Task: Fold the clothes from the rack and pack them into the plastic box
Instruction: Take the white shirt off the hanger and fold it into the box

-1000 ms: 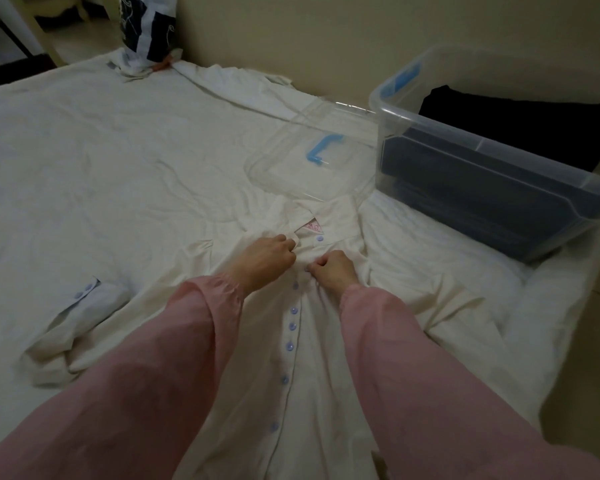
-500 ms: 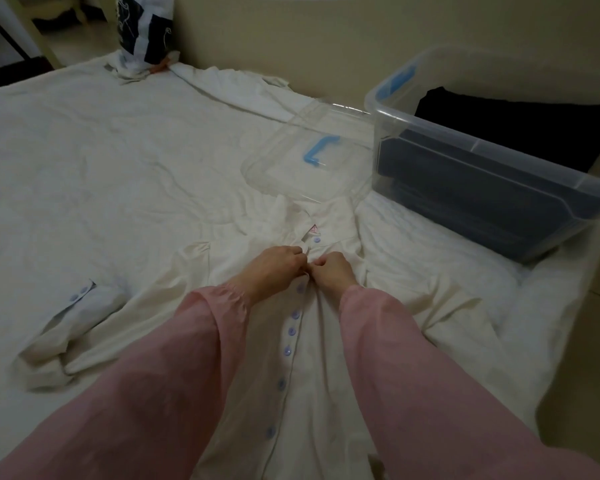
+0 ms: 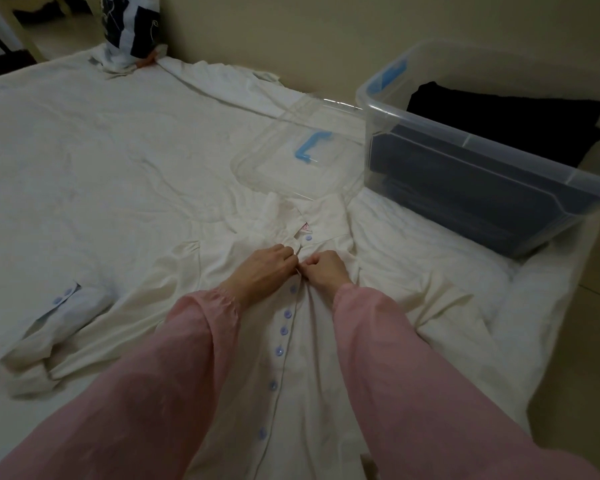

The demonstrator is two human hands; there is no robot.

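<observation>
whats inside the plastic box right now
A folded black garment lies on top inside the plastic box, and a dark blue stack shows through the clear wall below it. How many pieces are stacked, and the box floor, cannot be seen: the clothes cover them.

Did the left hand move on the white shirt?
Yes. The left hand slid slightly right, toward the small pink label on the white buttoned shirt, meeting the right hand.

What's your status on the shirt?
Left hand, right hand pinching shirt placket below collar. Shirt flat on bed, unfolded. Open plastic box holds dark clothes, lid beside it. Nothing blocking.
</observation>
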